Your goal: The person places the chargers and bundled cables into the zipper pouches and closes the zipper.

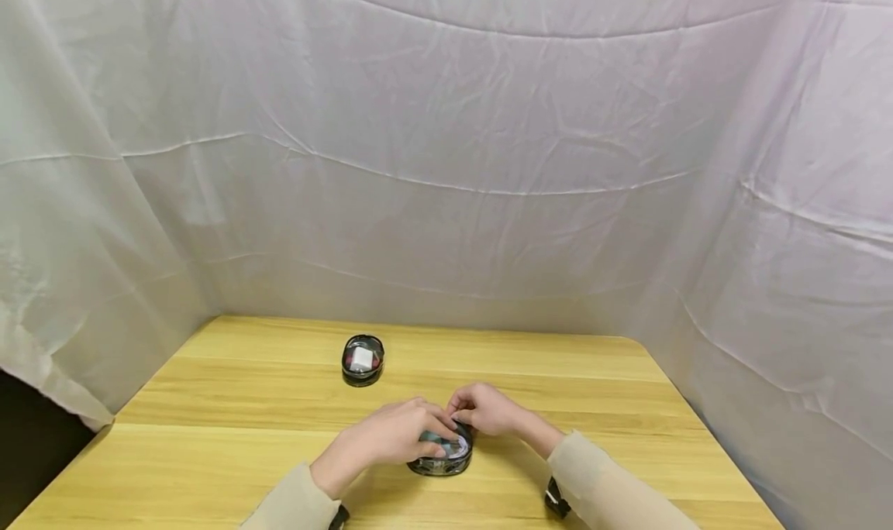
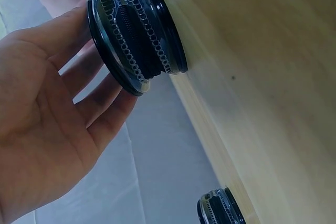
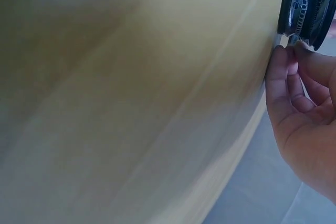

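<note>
A small oval clear case (image 1: 441, 466) with black trim and a zipper round its side sits on the table in front of me. My left hand (image 1: 391, 439) rests on its top, fingers and thumb spread over the clear lid. In the left wrist view, these fingers lie nearly straight against the lid of the case (image 2: 137, 32). At the far right end of the case, my right hand (image 1: 488, 409) pinches its edge by the zipper. The right wrist view has thumb and fingertips together at the end of the case (image 3: 304, 6); what exactly they pinch is hidden.
A second clear case (image 1: 363, 359) with black trim stands farther back on the left, a white square and something reddish inside. The wooden table (image 1: 230, 390) has rounded far corners. Pale cloth (image 1: 446, 235) hangs behind it and at both sides.
</note>
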